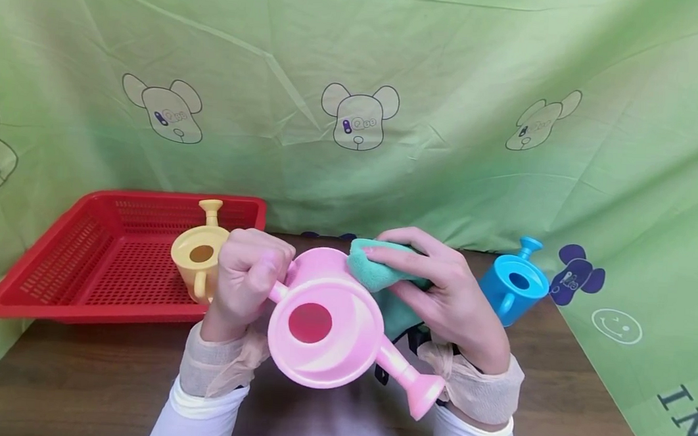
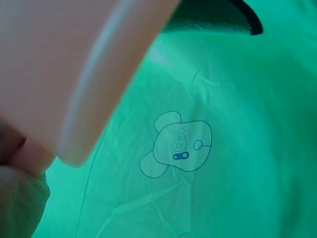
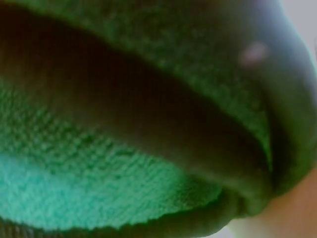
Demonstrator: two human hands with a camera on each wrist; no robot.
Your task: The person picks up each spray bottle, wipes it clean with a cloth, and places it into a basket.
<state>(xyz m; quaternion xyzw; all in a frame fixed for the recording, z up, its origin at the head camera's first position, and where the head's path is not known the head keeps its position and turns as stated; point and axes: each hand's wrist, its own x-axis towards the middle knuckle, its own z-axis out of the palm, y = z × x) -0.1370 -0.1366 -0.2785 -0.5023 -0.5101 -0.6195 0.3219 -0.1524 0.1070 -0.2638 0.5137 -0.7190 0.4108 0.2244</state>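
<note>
My left hand (image 1: 250,275) grips the handle of a pink watering can (image 1: 341,362), held up over the table and tilted so its round top opening faces me. The spout with its flared rose points to the lower right. A green cloth (image 1: 376,265) is held in my right hand (image 1: 452,289), pressed against the can's far side, fingers bent over it. In the left wrist view the pink watering can (image 2: 74,64) looms large and blurred, the cloth's dark-edged corner (image 2: 213,17) beyond it. Folds of the fuzzy cloth (image 3: 99,188) fill most of the right wrist view.
A red plastic basket (image 1: 119,311) stands on the wooden table (image 1: 576,394) at left, with a yellow watering can (image 1: 189,272) at its right end, partly behind my left hand. At right stands a blue watering can (image 1: 513,296). A green printed curtain (image 1: 452,65) hangs behind.
</note>
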